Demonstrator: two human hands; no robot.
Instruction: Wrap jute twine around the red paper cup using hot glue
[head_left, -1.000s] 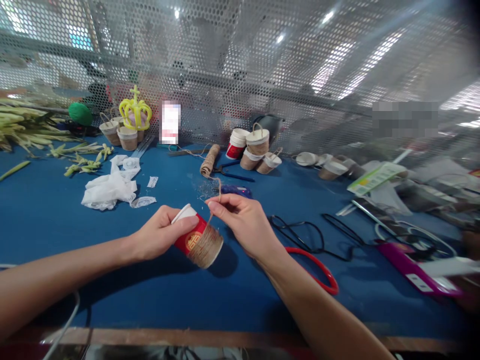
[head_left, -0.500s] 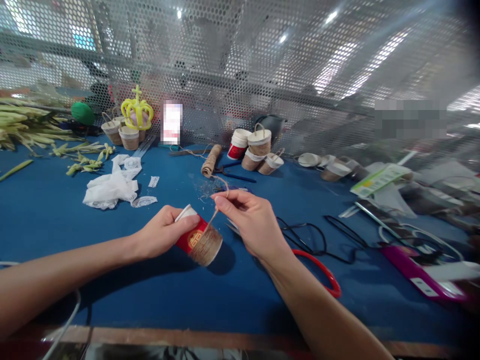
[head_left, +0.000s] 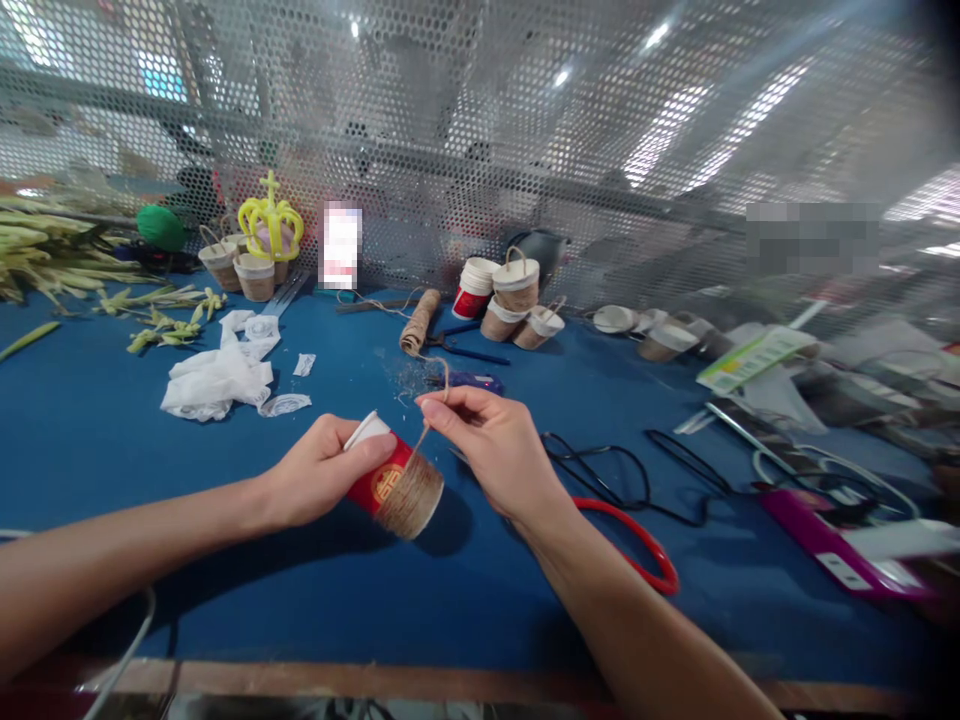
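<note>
The left grip [head_left: 319, 470] curls round a red cup [head_left: 384, 484], the right grip [head_left: 491, 448] pinches twine [head_left: 418, 447], blue surface [head_left: 300, 590] below them, perforated mesh [head_left: 420, 130] beyond.

The fingers [head_left: 371, 456] (and slim forearms [head_left: 150, 550]) are bare.

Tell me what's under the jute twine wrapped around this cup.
A red paper cup with a gold emblem; jute twine covers its lower wall, so any printing there can't be seen.
</note>
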